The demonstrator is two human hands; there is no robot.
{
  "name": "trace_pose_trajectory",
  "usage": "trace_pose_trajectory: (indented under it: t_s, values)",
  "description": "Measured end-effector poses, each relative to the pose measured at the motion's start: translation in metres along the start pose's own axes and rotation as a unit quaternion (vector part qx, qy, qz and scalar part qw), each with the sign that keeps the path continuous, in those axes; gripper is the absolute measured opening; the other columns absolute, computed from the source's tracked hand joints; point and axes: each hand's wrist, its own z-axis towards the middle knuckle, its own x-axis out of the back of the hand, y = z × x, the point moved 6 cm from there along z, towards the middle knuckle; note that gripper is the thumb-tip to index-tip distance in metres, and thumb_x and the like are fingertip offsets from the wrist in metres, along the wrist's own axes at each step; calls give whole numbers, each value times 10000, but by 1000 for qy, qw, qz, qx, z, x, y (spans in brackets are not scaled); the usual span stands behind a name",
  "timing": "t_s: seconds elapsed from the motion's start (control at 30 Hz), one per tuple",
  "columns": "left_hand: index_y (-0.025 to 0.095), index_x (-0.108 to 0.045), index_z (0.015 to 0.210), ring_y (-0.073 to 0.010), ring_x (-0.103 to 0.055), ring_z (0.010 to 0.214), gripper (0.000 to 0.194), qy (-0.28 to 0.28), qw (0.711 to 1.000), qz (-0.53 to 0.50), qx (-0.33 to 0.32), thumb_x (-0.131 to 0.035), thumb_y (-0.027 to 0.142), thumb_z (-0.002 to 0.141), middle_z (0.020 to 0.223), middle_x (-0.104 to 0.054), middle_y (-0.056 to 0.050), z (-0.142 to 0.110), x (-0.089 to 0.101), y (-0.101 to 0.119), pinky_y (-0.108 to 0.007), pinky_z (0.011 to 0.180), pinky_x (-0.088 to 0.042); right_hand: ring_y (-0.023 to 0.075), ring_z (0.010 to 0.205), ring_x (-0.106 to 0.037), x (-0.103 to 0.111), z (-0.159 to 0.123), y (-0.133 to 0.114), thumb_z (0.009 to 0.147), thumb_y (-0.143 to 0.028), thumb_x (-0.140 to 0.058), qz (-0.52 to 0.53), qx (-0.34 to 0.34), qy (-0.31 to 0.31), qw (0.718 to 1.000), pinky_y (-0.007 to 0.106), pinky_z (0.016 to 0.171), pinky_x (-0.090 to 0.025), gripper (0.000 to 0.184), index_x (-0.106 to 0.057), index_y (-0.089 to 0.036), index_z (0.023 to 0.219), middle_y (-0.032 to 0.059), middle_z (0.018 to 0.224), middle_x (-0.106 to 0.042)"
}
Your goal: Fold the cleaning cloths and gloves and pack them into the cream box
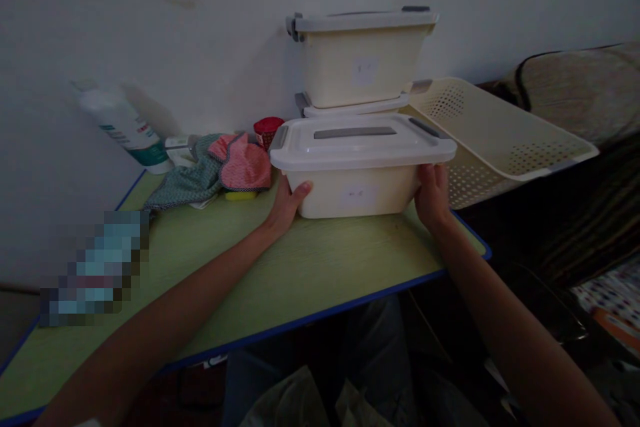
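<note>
A white lidded storage box (pixel 357 177) with grey latches and a grey handle sits on the green table (pixel 300 267). My left hand (pixel 287 203) grips its left side, thumb across the front. At the box's right side my right hand (pixel 433 197) clasps the wall under the lid's rim. Behind it, two more white lidded boxes (pixel 360 60) are stacked against the wall.
A perforated cream basket (pixel 500 137) leans at the table's right edge. Left of the boxes lie pink and green cloths (pixel 220 170), a yellow sponge, a red cup (pixel 267 130) and a white bottle (pixel 125 123). A dark seat stands to the right.
</note>
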Motion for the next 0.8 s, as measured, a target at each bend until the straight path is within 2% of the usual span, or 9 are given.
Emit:
trace_pose_trajectory:
  t_s: [0.1,0.17,0.3,0.43,0.67,0.8]
  values:
    - [170,-541,1070,-286,-555,1084,631,-5,1000,1,15,-597,656,672,1078,-607,-106,0,0,-6,-444,967,-422,271,1276,-409,0,-1,4,767,-732,-393,-13,8,9,1000,465,1069,-315,693,-461,-279,1287,59,1332,-496]
    - [167,-549,1034,-290,-569,1051,669,11,1000,9,14,-612,691,622,1035,-616,-103,1,2,-6,-446,938,-443,279,1274,-407,-1,-1,5,767,-738,-379,-5,17,13,1000,471,1076,-301,700,-491,-261,1266,67,1323,-503]
    - [175,-540,1033,-281,-574,1035,700,31,999,22,6,-620,710,588,1054,-614,-104,2,4,-5,-439,934,-446,280,1275,-403,-2,-1,4,762,-738,-391,18,31,26,999,478,1094,-262,689,-515,-259,1241,64,1305,-517]
    - [179,-545,1049,-278,-578,1027,725,14,999,42,8,-607,726,577,1047,-628,-108,1,2,-2,-436,927,-454,279,1275,-404,-4,-2,5,769,-731,-387,30,31,33,999,487,1087,-261,673,-498,-276,1252,51,1301,-520]
    - [162,-512,1139,-297,-601,1006,862,2,998,55,20,-695,691,485,984,-659,-115,-4,-7,13,-466,930,-462,287,1308,-359,-1,-4,11,735,-721,-429,60,1,39,997,466,1100,-247,661,-511,-280,1220,40,1301,-520]
    - [151,-523,1144,-324,-618,980,891,-29,997,67,34,-721,680,455,937,-678,-127,-6,-16,23,-496,913,-475,288,1307,-361,1,-4,7,695,-673,-516,125,-25,28,991,462,1098,-260,599,-545,-285,1151,31,1260,-556]
